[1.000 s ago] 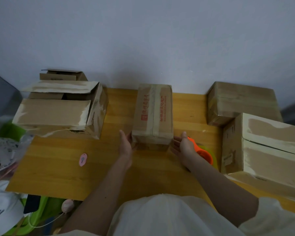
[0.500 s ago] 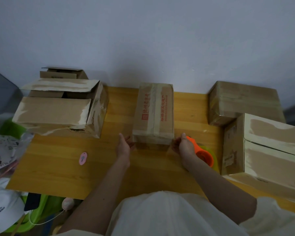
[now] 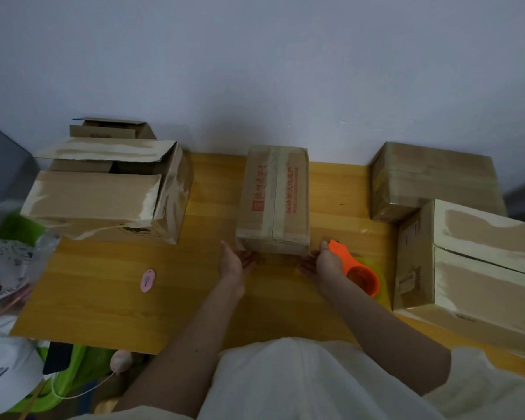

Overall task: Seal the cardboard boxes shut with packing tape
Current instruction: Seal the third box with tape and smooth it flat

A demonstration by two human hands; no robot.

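Hands (image 3: 281, 263) slightly back from taped box (image 3: 273, 198).

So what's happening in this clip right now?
A person is packing boxes at a wooden table. Both hands, left and right, sit open at the near end of the middle box, which already has tape along its top seam. The orange tape dispenser lies on the table just beside the right hand. The left box has its flaps open.

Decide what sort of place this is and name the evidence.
Probably a home packing corner rather than a warehouse: a small wooden desk against a plain wall, several reused cardboard boxes, an orange tape dispenser, and a cap beside it.
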